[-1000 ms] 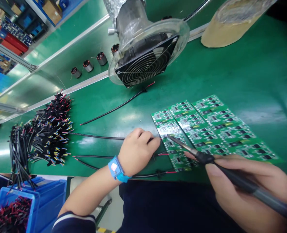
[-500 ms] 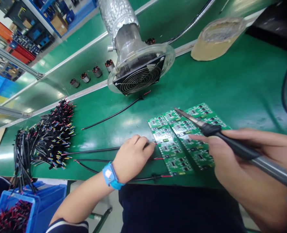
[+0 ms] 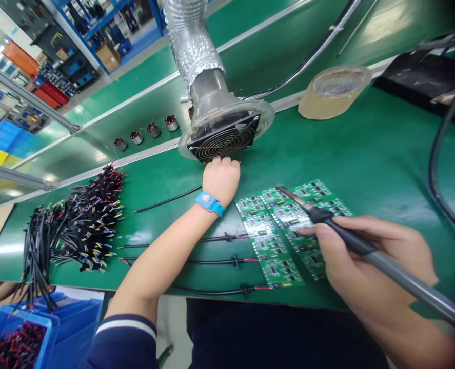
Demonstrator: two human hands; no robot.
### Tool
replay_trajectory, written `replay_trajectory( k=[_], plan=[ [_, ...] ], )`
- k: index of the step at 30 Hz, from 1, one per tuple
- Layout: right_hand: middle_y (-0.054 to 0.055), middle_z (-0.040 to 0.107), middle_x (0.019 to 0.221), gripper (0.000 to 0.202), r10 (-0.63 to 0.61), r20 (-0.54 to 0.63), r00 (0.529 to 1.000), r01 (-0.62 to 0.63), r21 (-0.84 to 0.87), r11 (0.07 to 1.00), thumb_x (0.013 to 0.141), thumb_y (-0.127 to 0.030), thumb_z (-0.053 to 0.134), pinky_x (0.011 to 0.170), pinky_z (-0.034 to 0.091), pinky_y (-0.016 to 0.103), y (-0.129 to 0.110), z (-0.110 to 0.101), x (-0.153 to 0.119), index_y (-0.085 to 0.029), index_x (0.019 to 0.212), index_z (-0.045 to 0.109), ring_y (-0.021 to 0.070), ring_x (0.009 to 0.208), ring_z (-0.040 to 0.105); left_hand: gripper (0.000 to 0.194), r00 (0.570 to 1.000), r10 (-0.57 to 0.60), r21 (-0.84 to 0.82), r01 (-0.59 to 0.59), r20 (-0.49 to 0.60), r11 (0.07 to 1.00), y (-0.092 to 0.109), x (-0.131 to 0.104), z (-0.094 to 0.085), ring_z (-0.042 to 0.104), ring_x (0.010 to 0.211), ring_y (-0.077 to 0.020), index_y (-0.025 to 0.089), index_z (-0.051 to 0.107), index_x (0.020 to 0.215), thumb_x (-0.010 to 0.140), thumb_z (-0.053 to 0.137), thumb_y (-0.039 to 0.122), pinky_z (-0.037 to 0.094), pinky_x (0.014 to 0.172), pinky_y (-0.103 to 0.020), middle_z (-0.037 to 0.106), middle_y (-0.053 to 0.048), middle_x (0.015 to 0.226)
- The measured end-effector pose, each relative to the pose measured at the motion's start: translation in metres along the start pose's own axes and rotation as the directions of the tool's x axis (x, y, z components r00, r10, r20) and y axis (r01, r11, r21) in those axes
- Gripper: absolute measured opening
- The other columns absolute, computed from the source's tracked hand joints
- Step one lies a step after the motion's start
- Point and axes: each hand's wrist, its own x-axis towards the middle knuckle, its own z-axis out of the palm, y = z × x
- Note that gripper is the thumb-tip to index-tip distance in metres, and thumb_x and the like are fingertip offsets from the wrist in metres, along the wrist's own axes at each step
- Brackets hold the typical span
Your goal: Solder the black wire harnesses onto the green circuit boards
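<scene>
My right hand is wrapped round a soldering iron, its tip above the top edge of the green circuit boards. My left hand, with a blue wrist strap, is closed over the right end of a black cable below the fan; the fingertips are hidden. Several more black cables lie below that arm, among them an upper cable, a middle cable and a lower cable. Their red leads reach the left edge of the boards.
A fume extractor fan hangs from a foil duct close above my left hand. A cable pile lies left, above a blue bin. Tape roll and small motor stators stand behind. Another person's arm shows at left.
My left hand has left the upper cable beside the boards and moved up to the separate cable under the fan. The soldering iron stays over the boards. The view has shifted slightly.
</scene>
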Motion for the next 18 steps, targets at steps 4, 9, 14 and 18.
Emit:
replay_trajectory(
  k=[4,9,14,18],
  plan=[
    [0.004,0.059,0.060,0.025,0.010,0.096,0.995,-0.005,-0.050,0.999,0.079,-0.044,0.056,0.047,0.045,0.030,-0.005,-0.005,0.003,-0.021,0.072,0.057,0.0164,0.051,0.057,0.021,1.000,0.000,-0.209,0.006,0.028,0.978,-0.004,-0.032,-0.013,0.056,0.084,-0.0221,0.015,0.063,0.084,0.091,0.045,0.023,0.045,0.076,-0.035,0.063,-0.007,0.082],
    [0.000,0.060,0.068,0.016,-0.092,0.151,0.984,0.098,-0.034,0.995,0.083,-0.038,0.055,0.048,0.044,0.024,-0.021,-0.001,0.004,-0.022,0.080,0.053,0.0117,0.055,0.057,0.012,0.999,-0.003,-0.581,0.028,0.044,0.814,-0.007,-0.074,-0.022,0.055,0.082,-0.0156,0.016,0.056,0.085,0.090,0.047,0.021,0.046,0.076,-0.028,0.060,-0.003,0.084],
    [-0.001,0.059,0.067,0.015,-0.087,0.189,0.978,0.093,-0.024,0.995,0.084,-0.035,0.054,0.045,0.043,0.022,-0.024,0.010,0.001,-0.021,0.080,0.053,0.0106,0.052,0.056,0.012,0.995,-0.036,-0.673,0.090,0.093,0.734,-0.006,-0.082,-0.018,0.056,0.076,-0.0147,0.016,0.058,0.076,0.085,0.054,0.022,0.046,0.072,-0.027,0.060,-0.002,0.076],
    [0.000,0.060,0.067,0.014,-0.136,0.215,0.967,0.148,-0.042,0.988,0.084,-0.035,0.054,0.046,0.043,0.023,-0.026,0.010,0.000,-0.021,0.080,0.054,0.0111,0.053,0.057,0.010,0.994,-0.032,-0.688,0.093,0.101,0.720,-0.007,-0.083,-0.019,0.056,0.074,-0.0146,0.015,0.060,0.072,0.081,0.058,0.019,0.045,0.071,-0.027,0.060,-0.002,0.074]
  ],
)
